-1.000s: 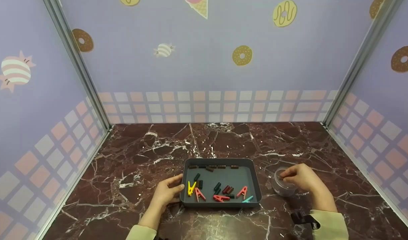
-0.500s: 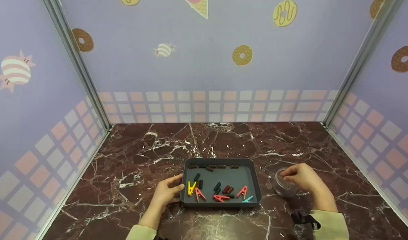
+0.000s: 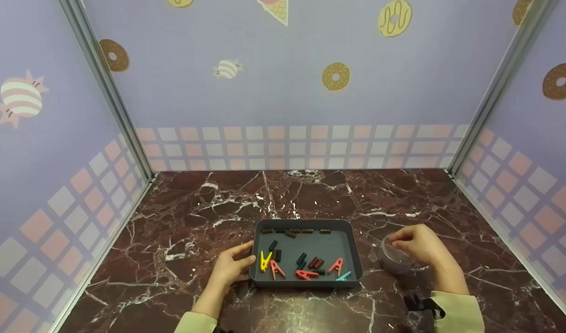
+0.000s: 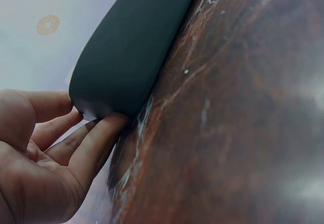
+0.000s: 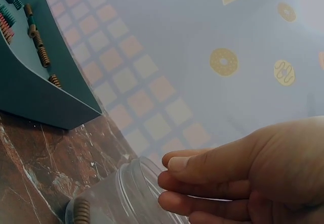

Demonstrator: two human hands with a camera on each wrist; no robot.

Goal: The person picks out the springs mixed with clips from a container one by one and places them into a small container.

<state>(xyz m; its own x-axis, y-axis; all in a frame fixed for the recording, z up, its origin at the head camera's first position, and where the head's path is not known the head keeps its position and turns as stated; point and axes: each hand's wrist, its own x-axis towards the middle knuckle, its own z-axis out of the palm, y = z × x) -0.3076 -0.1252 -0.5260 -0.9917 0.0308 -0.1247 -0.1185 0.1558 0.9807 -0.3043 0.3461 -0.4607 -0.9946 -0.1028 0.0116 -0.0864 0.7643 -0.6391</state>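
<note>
My left hand (image 3: pixel 234 263) rests its fingertips and thumb against the left wall of a dark grey rectangular tray (image 3: pixel 306 284); the left wrist view shows them at the tray's rounded corner (image 4: pixel 101 92). Inside the tray lie several small coil springs in brown, black-green and red. My right hand (image 3: pixel 424 245) is at the mouth of a clear plastic jar (image 3: pixel 394 265), right of the tray. Its thumb and fingertips come together right at the jar's rim, with no object showing between them. A brown spring (image 5: pixel 81 211) shows through the jar wall.
Among the springs are a yellow clip (image 3: pixel 265 262), several red clips (image 3: pixel 337 266) and a turquoise clip (image 3: pixel 344 276). The tabletop (image 3: pixel 208 203) is dark red marble pattern. Patterned lilac panels (image 3: pixel 283 101) enclose it at the back and both sides.
The clear jar has shifted slightly to the right, and my right hand has risen a little at its mouth. My left hand and the tray have stayed in place.
</note>
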